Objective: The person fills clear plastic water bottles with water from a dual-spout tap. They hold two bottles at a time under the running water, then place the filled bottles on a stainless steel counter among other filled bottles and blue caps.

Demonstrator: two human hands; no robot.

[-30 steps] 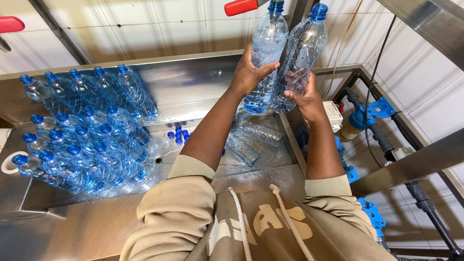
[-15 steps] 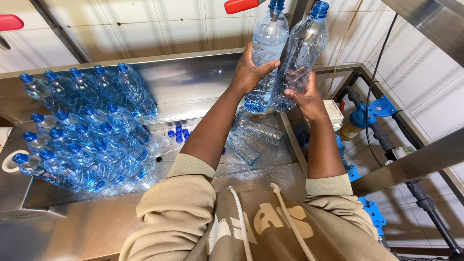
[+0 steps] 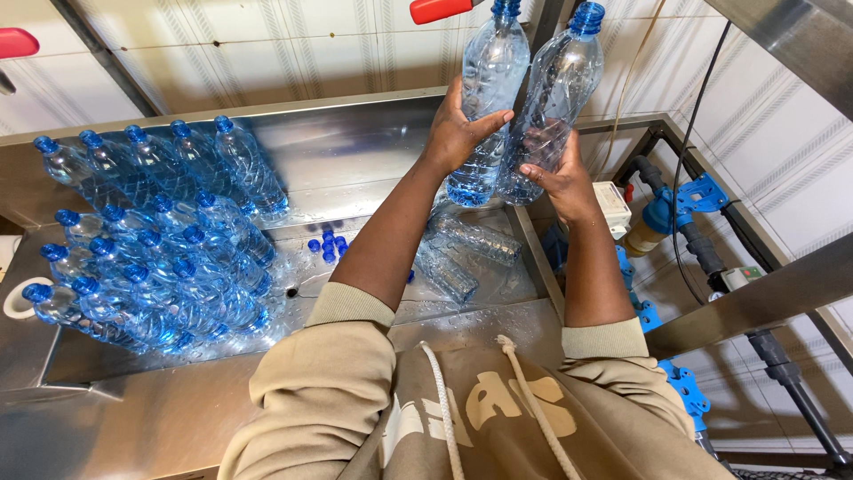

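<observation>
Head view: left hand wrapped round one capped bottle, right hand clasping another, both raised upright side by side. Probably mid-inspection; next, setting down among filled bottles on tray.

Tan hoodie, pushed-up sleeves, cream drawcords

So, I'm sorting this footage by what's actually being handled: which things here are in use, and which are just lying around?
In use:
left hand gripping left bottle
right hand gripping right bottle

Lying about:
capped bottle stack
loose blue caps
two empty bottles lying flat
steel table
blue pipe fittings
</observation>
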